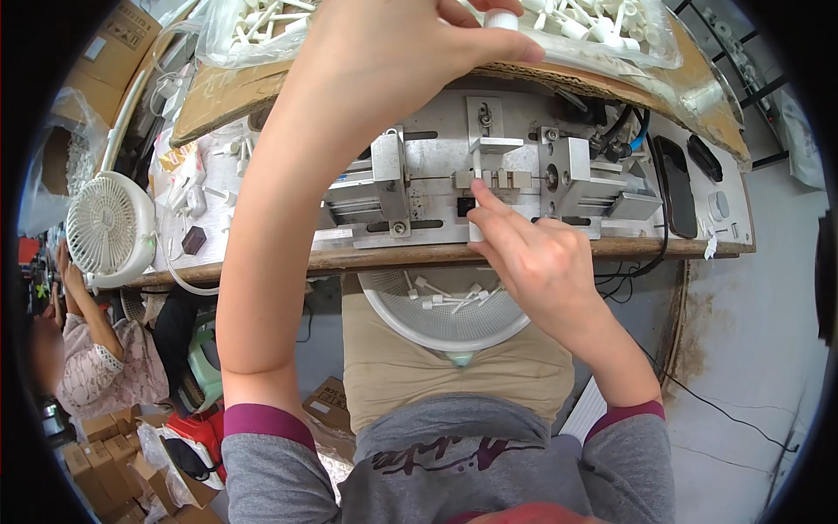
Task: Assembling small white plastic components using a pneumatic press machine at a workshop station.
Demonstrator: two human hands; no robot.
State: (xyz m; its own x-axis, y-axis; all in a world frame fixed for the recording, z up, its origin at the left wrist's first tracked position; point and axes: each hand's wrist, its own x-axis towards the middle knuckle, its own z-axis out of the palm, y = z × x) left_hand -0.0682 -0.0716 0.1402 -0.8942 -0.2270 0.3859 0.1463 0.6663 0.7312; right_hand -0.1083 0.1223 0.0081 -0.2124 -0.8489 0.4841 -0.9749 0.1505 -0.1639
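Observation:
My left hand (pixel 436 39) is raised over the far side of the bench, thumb and fingers closed around a white ribbed plastic cap piece (pixel 501 19). Part of that piece is cut off by the top edge. At the middle of a metal clamping fixture (pixel 428 118), my right hand (pixel 537 258) has its fingers closed on a slim white plastic stem piece (pixel 477 164). The index fingertip presses on the stem beside a small slotted metal block (pixel 515 179). The thumb side of the grip is partly hidden.
Bags of white plastic parts (pixel 602 26) lie on a cardboard sheet (pixel 231 96) behind the fixture. A white basket (pixel 384 301) with several stemmed parts rests on my lap. A fan (pixel 109 227) stands left; a black phone (pixel 676 188) lies right. Another person (pixel 109 358) sits far left.

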